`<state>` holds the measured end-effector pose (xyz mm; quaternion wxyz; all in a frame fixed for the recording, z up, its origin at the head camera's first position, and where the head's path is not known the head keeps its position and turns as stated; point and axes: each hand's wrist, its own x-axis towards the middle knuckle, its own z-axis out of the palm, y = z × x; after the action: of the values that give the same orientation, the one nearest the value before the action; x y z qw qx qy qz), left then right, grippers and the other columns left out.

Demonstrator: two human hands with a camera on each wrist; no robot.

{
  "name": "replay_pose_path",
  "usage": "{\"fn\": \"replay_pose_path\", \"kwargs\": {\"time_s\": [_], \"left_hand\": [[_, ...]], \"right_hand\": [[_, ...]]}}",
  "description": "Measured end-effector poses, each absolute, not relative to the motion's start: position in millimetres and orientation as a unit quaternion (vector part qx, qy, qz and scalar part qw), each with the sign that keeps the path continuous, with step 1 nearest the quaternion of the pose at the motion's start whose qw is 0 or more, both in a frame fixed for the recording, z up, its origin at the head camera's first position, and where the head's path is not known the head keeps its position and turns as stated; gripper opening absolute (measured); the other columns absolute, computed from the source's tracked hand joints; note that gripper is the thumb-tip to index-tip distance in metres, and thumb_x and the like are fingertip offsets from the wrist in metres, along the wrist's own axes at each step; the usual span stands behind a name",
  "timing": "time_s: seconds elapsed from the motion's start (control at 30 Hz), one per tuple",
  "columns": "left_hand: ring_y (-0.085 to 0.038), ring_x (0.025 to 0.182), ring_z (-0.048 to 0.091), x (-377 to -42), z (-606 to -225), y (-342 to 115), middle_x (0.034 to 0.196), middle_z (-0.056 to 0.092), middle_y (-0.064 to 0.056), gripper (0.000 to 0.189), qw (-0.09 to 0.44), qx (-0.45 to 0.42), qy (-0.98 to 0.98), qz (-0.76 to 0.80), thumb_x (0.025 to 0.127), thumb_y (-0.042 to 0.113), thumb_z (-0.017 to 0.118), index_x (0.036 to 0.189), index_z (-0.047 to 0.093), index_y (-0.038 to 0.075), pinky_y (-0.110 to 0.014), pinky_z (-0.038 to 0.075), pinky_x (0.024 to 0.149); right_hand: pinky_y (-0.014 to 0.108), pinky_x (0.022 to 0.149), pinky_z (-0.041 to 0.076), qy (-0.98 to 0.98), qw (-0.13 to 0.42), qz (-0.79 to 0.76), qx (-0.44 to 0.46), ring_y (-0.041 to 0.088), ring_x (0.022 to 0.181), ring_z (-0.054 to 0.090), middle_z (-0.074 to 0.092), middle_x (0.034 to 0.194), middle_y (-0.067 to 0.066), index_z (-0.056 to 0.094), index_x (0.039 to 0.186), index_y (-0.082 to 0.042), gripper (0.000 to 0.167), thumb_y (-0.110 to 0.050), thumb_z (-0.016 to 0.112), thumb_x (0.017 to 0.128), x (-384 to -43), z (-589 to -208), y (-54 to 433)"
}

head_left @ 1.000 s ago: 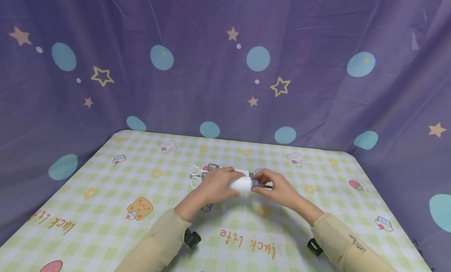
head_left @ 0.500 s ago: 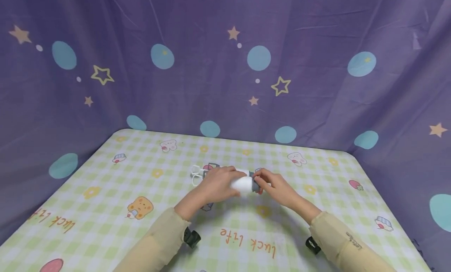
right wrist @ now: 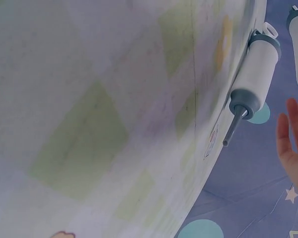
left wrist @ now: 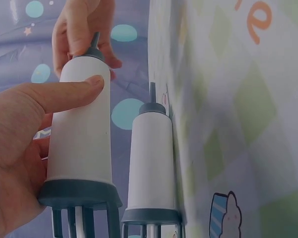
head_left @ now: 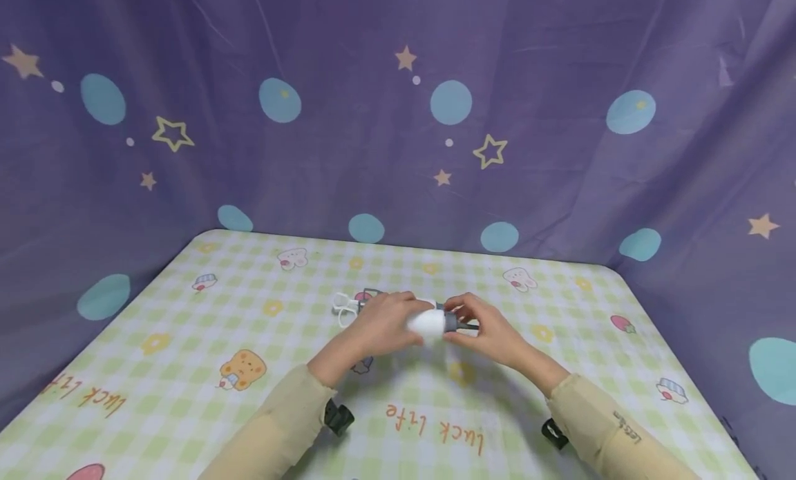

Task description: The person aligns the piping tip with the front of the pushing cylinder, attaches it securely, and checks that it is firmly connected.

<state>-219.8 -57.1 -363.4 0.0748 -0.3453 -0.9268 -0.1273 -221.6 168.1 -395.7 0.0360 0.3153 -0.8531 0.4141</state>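
My left hand grips the white barrel of a large syringe with blue-grey ends, holding it above the table, its nozzle pointing right. At its nozzle end is my right hand, with thumb and fingers around the blue-grey nozzle cap; the thin nozzle shows between them. A second, matching syringe lies on the cloth just behind the held one, partly hidden by my left hand in the head view. White ring handles stick out left of that hand.
A checked green and white tablecloth with printed cartoons covers the table. Behind it hangs a purple curtain with stars and blue ovals. Dark wrist mounts sit under both sleeves.
My right hand's fingers went from spread about the cap to closed over the nozzle, then back to the cap with the nozzle showing. My left hand stays on the barrel.
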Motion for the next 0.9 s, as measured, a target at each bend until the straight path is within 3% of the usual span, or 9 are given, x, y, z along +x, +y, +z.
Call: {"fn": "replay_pose_path", "kwargs": {"time_s": [0.13,0.23,0.43,0.6,0.9], "left_hand": [[-0.015,0.081,0.060,-221,-364,-57,0.102,0.063,0.002,0.051,0.075,-0.345,-0.927,-0.128,0.070,0.035,0.076,0.118,0.061,0.025,-0.029,0.046,0.068],[-0.014,0.081,0.059,-221,-365,-58,0.103,0.063,0.002,0.050,0.067,-0.341,-0.928,-0.132,0.071,0.035,0.075,0.118,0.061,0.025,-0.028,0.046,0.067],[-0.014,0.081,0.059,-223,-367,-58,0.103,0.063,0.001,0.051,0.060,-0.334,-0.931,-0.138,0.071,0.035,0.075,0.119,0.060,0.023,-0.027,0.045,0.066],[-0.014,0.082,0.059,-222,-366,-58,0.103,0.062,0.002,0.050,0.058,-0.334,-0.930,-0.143,0.072,0.035,0.075,0.118,0.061,0.024,-0.027,0.045,0.067],[-0.014,0.082,0.059,-225,-363,-57,0.103,0.063,0.001,0.051,0.071,-0.348,-0.925,-0.137,0.072,0.034,0.075,0.119,0.060,0.023,-0.029,0.046,0.069]], "right_hand": [[0.036,0.077,0.051,-0.839,0.091,0.410,0.346,0.020,0.089,0.060,0.057,0.108,0.006,0.054,0.112,-0.005,0.045,-0.011,0.075,0.073,-223,-397,167],[0.038,0.075,0.051,-0.836,0.101,0.413,0.348,0.023,0.086,0.060,0.058,0.104,0.009,0.055,0.109,-0.002,0.043,-0.004,0.076,0.071,-222,-399,166],[0.030,0.078,0.051,-0.845,0.084,0.413,0.330,0.011,0.086,0.060,0.060,0.102,-0.003,0.057,0.105,-0.015,0.035,-0.017,0.074,0.075,-222,-398,167],[0.031,0.077,0.051,-0.846,0.074,0.417,0.323,0.010,0.087,0.060,0.061,0.100,-0.006,0.057,0.105,-0.019,0.030,-0.027,0.070,0.079,-222,-398,169],[0.030,0.069,0.051,-0.856,0.048,0.422,0.294,0.015,0.081,0.061,0.065,0.091,0.002,0.057,0.102,-0.011,0.016,-0.016,0.060,0.087,-211,-378,163]]}}
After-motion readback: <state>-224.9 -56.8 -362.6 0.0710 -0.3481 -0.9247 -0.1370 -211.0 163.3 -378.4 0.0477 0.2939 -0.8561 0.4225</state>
